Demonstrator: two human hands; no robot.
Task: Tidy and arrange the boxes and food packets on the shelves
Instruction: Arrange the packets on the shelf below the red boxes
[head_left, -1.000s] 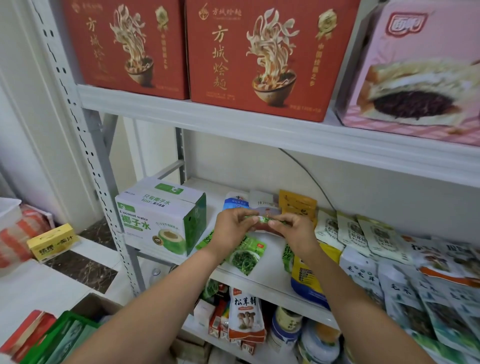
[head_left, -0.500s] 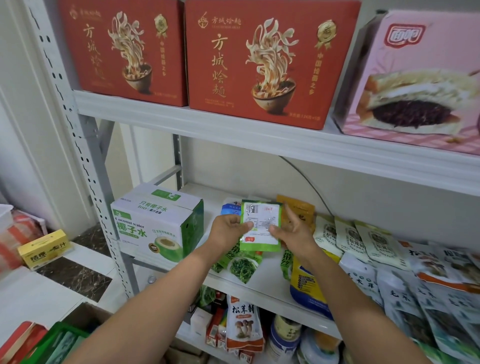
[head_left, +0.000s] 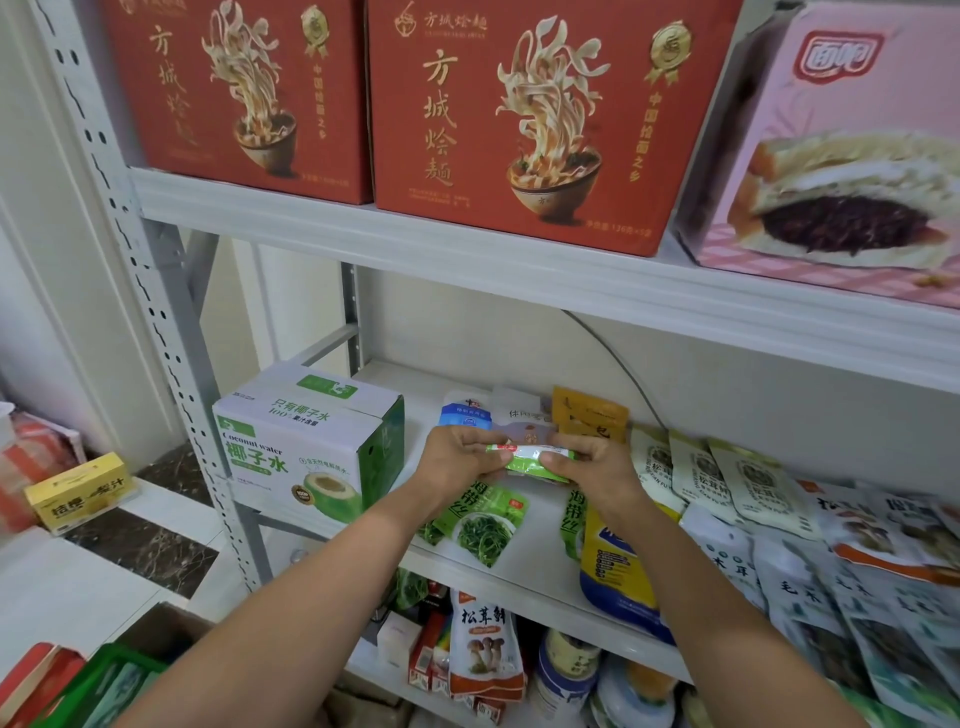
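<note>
Both hands meet over the middle shelf (head_left: 524, 579). The left hand (head_left: 457, 460) and right hand (head_left: 592, 467) each pinch one end of a small green packet (head_left: 524, 460), held edge-on between them. Just below it a seaweed packet (head_left: 483, 525) lies flat. A coconut box (head_left: 306, 441) stands to the left. Beyond the hands, an orange packet (head_left: 589, 415) leans at the back.

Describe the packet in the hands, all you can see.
The packet is small, glossy plastic film, green with a white band and a red patch near its left end. It lies nearly flat, seen edge-on, above the middle shelf. The left hand pinches its left end, the right hand its right end. Its print is unreadable.
</note>
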